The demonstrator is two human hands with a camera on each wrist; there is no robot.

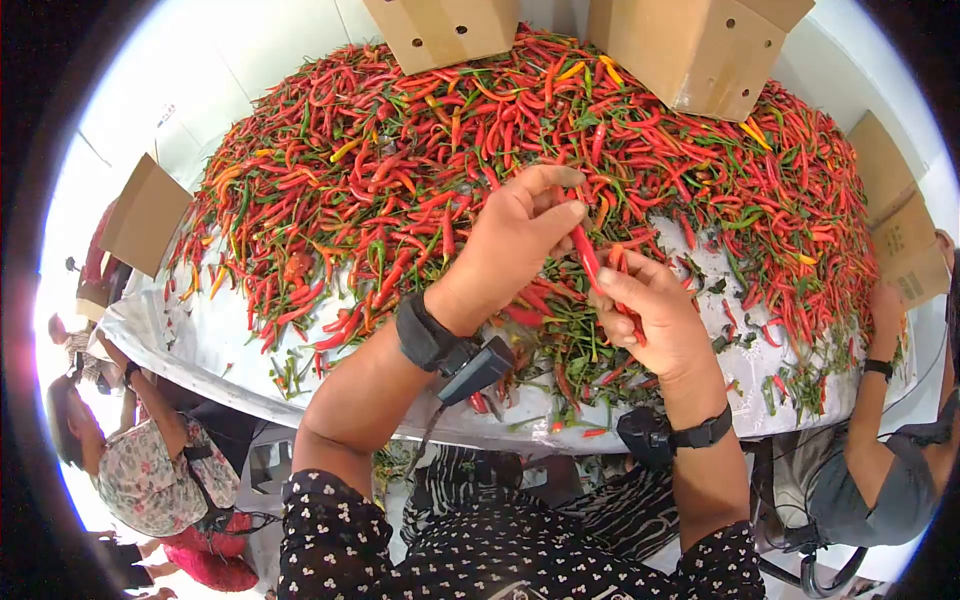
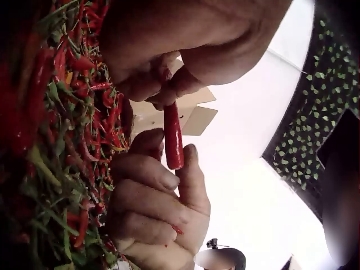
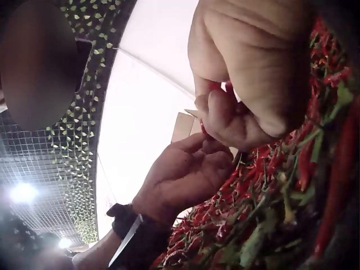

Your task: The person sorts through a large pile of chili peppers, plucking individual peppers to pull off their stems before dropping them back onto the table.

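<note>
Over the pile of mostly red chili peppers [image 1: 420, 170], my left hand [image 1: 515, 235] pinches a glossy red chili pepper [image 1: 585, 254] by its upper part, between thumb and fingers. Its lower, blunt end points down to my right hand [image 1: 655, 310], whose thumb tip is right at it. The right fingers are curled, and bits of red chili pepper [image 1: 640, 330] show between them. In the left wrist view the pinched chili pepper [image 2: 174, 138] stands nearly upright between the two hands. The right wrist view mostly hides it behind the fingers.
The pile lies on a table with a pale cover [image 1: 220, 350]. Two cardboard boxes [image 1: 445, 30] [image 1: 690, 55] stand at the back. Cardboard flaps [image 1: 147, 215] stick up at the sides. Another person [image 1: 150, 460] is at the left, and one more [image 1: 880, 470] at the right.
</note>
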